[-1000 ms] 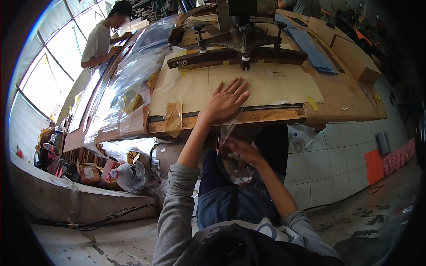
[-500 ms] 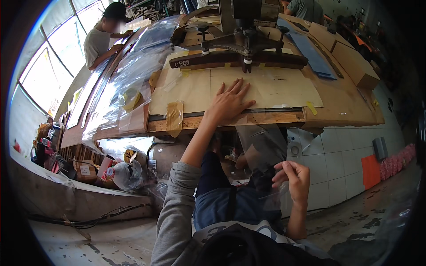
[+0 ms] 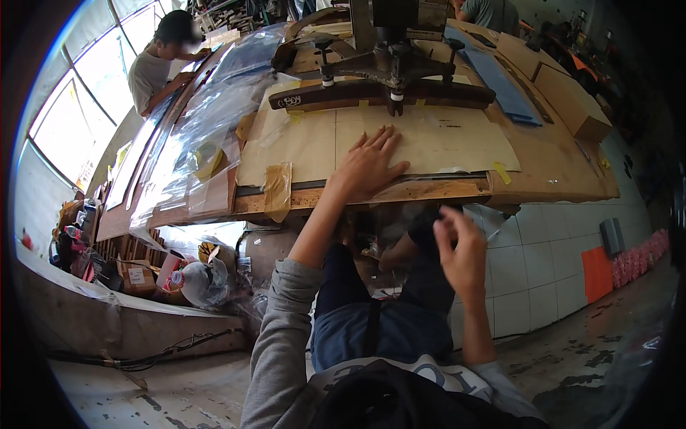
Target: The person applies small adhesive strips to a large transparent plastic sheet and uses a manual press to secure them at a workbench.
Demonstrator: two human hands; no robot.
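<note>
My left hand (image 3: 368,166) lies flat with spread fingers on a cream-coloured sheet (image 3: 286,146), near its front edge. The sheet rests on the workbench under a machine's press beam (image 3: 343,99), a dark bar just beyond my fingertips. In front of the bench, below its edge, my right hand (image 3: 461,254) is raised with fingers loosely bent. Its thumb and forefinger look apart, though motion blurs them, and nothing shows between them. Brown tape (image 3: 278,191) hangs over the bench's front edge, left of my left hand.
Clear plastic film (image 3: 189,136) and a yellow tape roll (image 3: 209,160) lie on the left. Blue strips (image 3: 500,89) and a cardboard box (image 3: 572,102) are on the right. A co-worker (image 3: 161,64) stands at the far left; another person (image 3: 489,16) is behind.
My right hand has risen toward the bench edge. The translucent film that hung from it no longer shows clearly. My left hand stays flat on the sheet.
</note>
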